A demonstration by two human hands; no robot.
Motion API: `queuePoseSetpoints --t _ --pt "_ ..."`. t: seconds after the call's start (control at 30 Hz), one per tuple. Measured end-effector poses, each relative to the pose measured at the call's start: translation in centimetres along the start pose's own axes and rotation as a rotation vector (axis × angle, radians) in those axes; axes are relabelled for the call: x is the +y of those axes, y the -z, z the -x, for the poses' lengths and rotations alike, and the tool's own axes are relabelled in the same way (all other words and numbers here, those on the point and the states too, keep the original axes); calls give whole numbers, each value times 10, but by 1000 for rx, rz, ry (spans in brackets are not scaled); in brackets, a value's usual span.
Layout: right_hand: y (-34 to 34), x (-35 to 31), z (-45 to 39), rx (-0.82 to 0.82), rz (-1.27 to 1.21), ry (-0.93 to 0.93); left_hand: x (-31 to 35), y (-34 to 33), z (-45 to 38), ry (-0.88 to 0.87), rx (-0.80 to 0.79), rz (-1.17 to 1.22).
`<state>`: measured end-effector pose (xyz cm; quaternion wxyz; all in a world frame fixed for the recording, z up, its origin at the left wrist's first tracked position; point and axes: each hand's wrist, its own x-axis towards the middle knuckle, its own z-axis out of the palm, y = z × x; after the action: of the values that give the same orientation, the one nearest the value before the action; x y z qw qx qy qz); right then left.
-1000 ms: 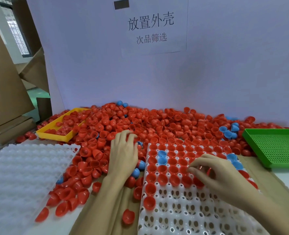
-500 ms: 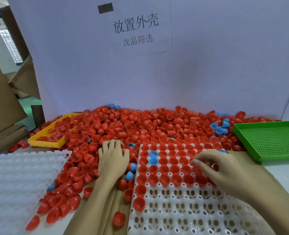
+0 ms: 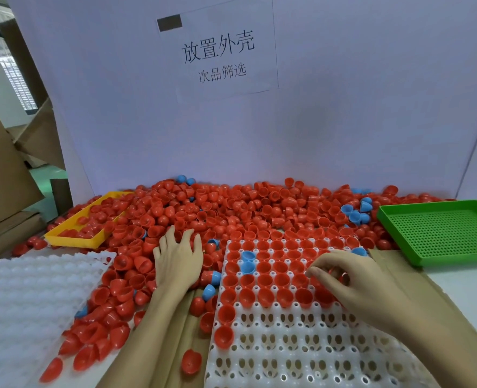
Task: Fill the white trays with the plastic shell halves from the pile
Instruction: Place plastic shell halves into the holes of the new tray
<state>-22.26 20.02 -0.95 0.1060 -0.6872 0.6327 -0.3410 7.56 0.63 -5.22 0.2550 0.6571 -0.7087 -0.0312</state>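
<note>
Left hand (image 3: 177, 261) flat, fingers spread on pile (image 3: 231, 211) by tray (image 3: 273, 359) left edge. Right hand (image 3: 352, 278) over tray's filled rows, fingertips apparently pinching red shell (image 3: 343, 276).

Counted: two white trays (image 3: 301, 357) (image 3: 30, 298), one yellow tray (image 3: 72, 240), one green tray (image 3: 438, 233), two hands (image 3: 177, 260) (image 3: 352, 278); shell halves (image 3: 231, 208) too numerous to count.

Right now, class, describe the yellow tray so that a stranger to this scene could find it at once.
Start at the white paper sign on the back wall and drop to the pile of red shells. At its far left edge lies the yellow tray, half buried in shells; unlike the green tray, which holds none.
</note>
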Motion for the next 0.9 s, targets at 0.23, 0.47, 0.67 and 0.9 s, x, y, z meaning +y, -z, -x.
queuePoseSetpoints --t 0.23,0.47,0.67,0.9 --pt "0 -5 1 -16 10 0 -5 -5 -16 -257 -108 -96" --pt "-4 -9 3 -14 39 16 -4 -4 -28 -233 -114 -62" --pt "1 -7 3 1 78 18 -12 8 -48 -217 272 -85" --pt "1 -9 3 1 83 29 -27 15 -72 -79 71 -342"
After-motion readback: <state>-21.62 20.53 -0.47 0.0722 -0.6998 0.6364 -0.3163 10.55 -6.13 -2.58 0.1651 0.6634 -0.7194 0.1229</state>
